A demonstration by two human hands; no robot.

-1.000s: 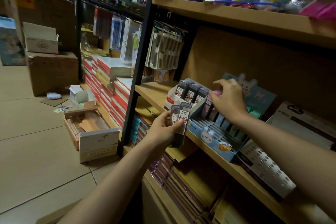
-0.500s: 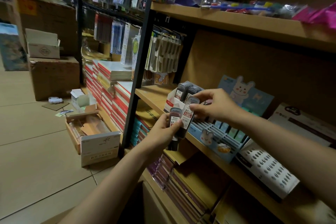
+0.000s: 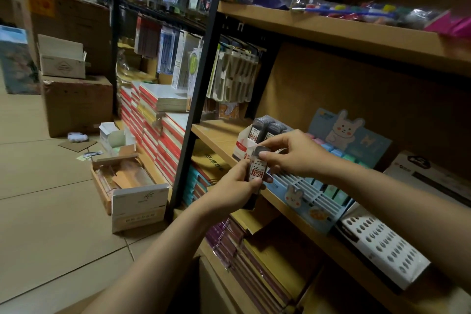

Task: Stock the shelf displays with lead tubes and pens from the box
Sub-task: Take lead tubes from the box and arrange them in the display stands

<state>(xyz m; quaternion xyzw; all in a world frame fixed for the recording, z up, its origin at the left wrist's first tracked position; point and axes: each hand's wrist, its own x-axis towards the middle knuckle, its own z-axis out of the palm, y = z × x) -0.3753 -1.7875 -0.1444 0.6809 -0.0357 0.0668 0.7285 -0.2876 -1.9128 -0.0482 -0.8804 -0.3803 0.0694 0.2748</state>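
The lead tube (image 3: 257, 170) is a dark, flat case with a white label reading 0.7 over a red band. It stands upright just in front of the shelf (image 3: 219, 135) edge, held by both hands. The left hand (image 3: 235, 187) wraps its lower half, fingers closed round it and thumb laid against the label. The right hand (image 3: 293, 153) pinches the dark cap from above, thumb and forefinger clamped on the top end. Whether a second tube sits behind it in the left hand cannot be told.

Half a second ago the right hand was just reaching the tubes; now its grip on the cap is set, and the hands sit closer together. A second ago that hand was back at the rabbit tray (image 3: 313, 194), well apart from the left.

Behind the hands a white display box (image 3: 244, 145) holds more tubes (image 3: 262, 127) upright. Beside it the blue rabbit tray has pastel items in its slots, and a white perforated box (image 3: 382, 247) lies further along. The shelf is tan wood on a black post (image 3: 193, 109). On the tiled floor (image 3: 51, 211) sit an open box (image 3: 132, 186), cartons and stacked notebooks (image 3: 153, 120).
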